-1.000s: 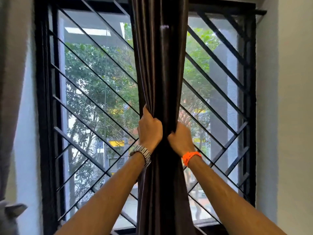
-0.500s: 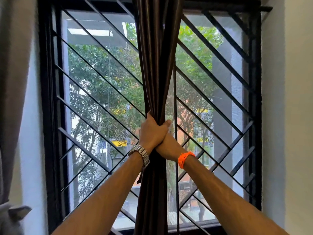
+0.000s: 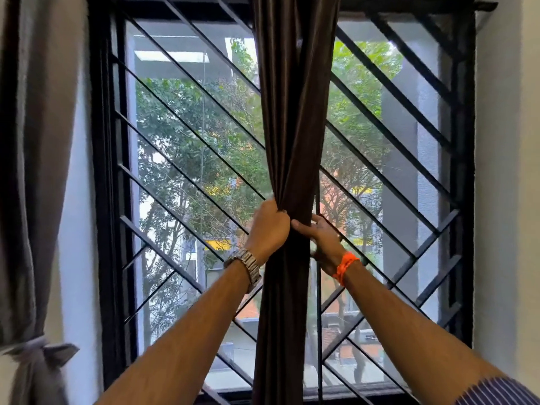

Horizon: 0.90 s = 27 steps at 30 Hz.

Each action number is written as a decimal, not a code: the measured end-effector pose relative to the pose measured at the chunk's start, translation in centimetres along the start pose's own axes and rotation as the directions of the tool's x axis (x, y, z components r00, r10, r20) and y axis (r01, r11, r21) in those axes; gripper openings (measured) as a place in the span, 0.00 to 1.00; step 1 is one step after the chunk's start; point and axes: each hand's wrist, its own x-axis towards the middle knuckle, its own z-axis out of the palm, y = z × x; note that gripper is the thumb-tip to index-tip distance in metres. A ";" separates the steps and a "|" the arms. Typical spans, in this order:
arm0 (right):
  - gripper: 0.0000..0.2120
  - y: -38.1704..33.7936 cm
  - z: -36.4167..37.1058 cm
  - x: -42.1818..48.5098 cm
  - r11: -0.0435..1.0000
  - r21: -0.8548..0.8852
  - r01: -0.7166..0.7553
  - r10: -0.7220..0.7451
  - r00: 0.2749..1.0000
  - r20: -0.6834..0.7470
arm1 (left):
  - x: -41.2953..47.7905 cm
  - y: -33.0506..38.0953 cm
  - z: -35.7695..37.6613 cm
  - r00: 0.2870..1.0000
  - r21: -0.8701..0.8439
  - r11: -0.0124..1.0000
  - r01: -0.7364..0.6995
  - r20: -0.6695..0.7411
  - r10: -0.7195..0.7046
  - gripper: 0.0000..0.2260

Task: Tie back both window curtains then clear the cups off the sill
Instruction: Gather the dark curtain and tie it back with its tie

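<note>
A dark brown curtain hangs bunched in the middle of the window. My left hand, with a metal watch on its wrist, is clenched on the curtain's left side at mid height. My right hand, with an orange band on its wrist, has its fingers spread around the curtain's right side, the thumb laid across the front. At the far left hangs a grey curtain, gathered low down by a grey tie. No cups and no sill top are in view.
Behind the curtain is a black window frame with diagonal black grille bars across the glass. White wall flanks the window on the right. Trees and buildings show outside.
My right hand has slid out from under the left and opened its fingers around the curtain's right side. The left hand keeps its grip. The view has drifted slightly right.
</note>
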 end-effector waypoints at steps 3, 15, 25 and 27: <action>0.20 0.3 0.2 -1.2 0.977 0.170 -0.128 0.093 0.976 0.197 | -0.6 0.2 -0.8 0.995 -0.120 0.990 0.071 0.073 -0.063 0.11; 0.18 0.2 -1.4 -0.8 0.993 0.047 -0.107 0.094 0.968 0.233 | -1.3 0.8 -1.5 0.989 -0.184 0.974 0.131 0.086 -0.117 0.13; 0.16 0.9 -3.6 -3.2 0.856 -0.498 0.139 -0.217 0.971 -0.102 | -3.0 -2.7 3.4 0.999 0.597 0.802 0.025 -0.036 -0.005 0.14; 0.19 2.3 -4.2 -4.7 0.778 -0.620 0.105 -0.247 0.958 -0.147 | -3.1 -3.6 4.4 1.000 0.699 0.715 0.021 -0.024 -0.007 0.15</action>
